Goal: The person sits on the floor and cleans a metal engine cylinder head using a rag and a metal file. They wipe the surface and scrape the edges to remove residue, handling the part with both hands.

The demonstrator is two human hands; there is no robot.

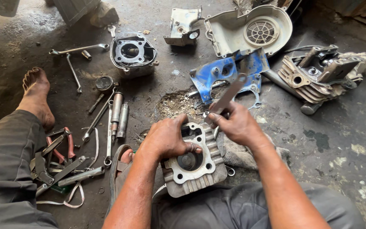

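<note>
I see the finned engine cylinder resting near me on my lap, just above the grey trousers, its flat gasket face turned up. My left hand lies closed over its left top edge, fingers curled onto the face beside the bore. It looks like cast metal, so I judge it heavy, rigid and probably oily; the fins give the surest hold from the sides, and the machined face is the part I would keep from knocks. My right hand is clenched around a flat grey metal tool, whose near end meets the cylinder's far edge. I cannot tell whether it is a scraper or a spanner, since my fingers hide that tip. A dirty rag lies just right of the cylinder, partly under my wrist.

To the left, loose spanners and pliers are scattered on the floor. Farther off lie a blue cover, a white fan housing and a second finned engine part. The cylinder's underside is hidden.
</note>
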